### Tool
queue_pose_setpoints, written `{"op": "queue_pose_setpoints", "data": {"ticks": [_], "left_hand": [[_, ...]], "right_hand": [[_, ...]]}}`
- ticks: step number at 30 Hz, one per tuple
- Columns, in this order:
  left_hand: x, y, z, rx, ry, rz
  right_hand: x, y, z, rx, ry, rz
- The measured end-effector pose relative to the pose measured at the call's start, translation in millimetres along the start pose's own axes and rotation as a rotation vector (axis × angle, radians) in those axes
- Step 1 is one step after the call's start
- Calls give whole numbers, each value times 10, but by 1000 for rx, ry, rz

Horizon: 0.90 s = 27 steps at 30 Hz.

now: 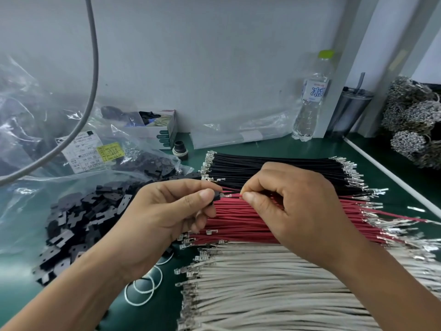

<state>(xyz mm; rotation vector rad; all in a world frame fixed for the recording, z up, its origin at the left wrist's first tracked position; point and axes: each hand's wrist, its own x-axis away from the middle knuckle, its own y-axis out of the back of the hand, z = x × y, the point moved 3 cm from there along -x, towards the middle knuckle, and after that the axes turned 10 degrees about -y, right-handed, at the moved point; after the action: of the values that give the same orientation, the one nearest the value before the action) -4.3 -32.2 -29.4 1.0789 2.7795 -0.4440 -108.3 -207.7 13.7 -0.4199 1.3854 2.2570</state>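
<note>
Together, left hand (171,211) tight around one black connector (216,198), right hand (298,206) around one red wire (236,195).

Connector pile (78,225) lies left of the wire bundles (262,283), bottle (310,99) behind.

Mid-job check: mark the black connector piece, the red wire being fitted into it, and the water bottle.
black connector piece (216,199), head view, its exposed right end.
red wire (226,195), head view, metal terminal at its left tip.
water bottle (307,115), head view, clear body below the label.
</note>
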Motion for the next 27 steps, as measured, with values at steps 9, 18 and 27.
{"op": "queue_pose_setpoints", "data": {"ticks": [9,18,27], "left_hand": [[4,28,-21,-61,-31,-5],[25,37,-23,-30,111,-34],[78,-71,-131,-706,-393,-27]], "right_hand": [[10,-58,-6,-147,-8,43],[37,-105,72,85,117,-53],[1,-177,-80,-257,-170,110]]}}
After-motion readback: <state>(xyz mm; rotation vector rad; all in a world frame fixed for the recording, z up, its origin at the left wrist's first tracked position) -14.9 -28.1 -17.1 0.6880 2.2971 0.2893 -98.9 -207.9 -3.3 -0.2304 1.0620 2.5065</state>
